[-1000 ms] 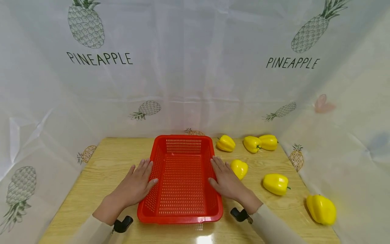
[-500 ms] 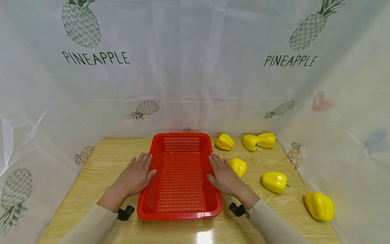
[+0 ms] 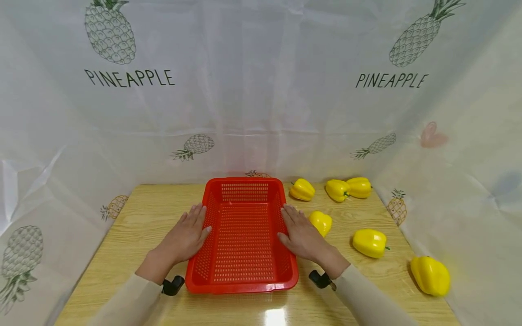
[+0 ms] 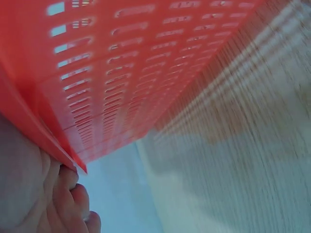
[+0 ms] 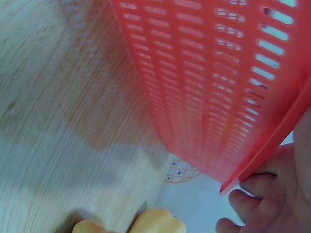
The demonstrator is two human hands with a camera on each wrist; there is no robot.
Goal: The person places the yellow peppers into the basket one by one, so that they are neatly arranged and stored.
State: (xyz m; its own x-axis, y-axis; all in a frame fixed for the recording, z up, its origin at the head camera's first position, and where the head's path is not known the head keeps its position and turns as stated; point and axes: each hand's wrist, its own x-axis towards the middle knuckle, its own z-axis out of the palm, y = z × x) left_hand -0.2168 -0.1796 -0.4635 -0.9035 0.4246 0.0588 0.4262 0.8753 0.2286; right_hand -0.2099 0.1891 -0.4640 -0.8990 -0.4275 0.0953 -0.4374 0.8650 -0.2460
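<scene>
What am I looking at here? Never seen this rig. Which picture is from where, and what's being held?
No robot: these are a person's bare left hand and right hand. The wide picture is from a head-worn camera, looking forward and down. The two close ones come from cameras on the wrists, each seeing one outer side of the red basket. The basket sits on a wooden table, with six yellow peppers to its right. Nothing looks lifted; the hands rest on opposite side rims.
</scene>
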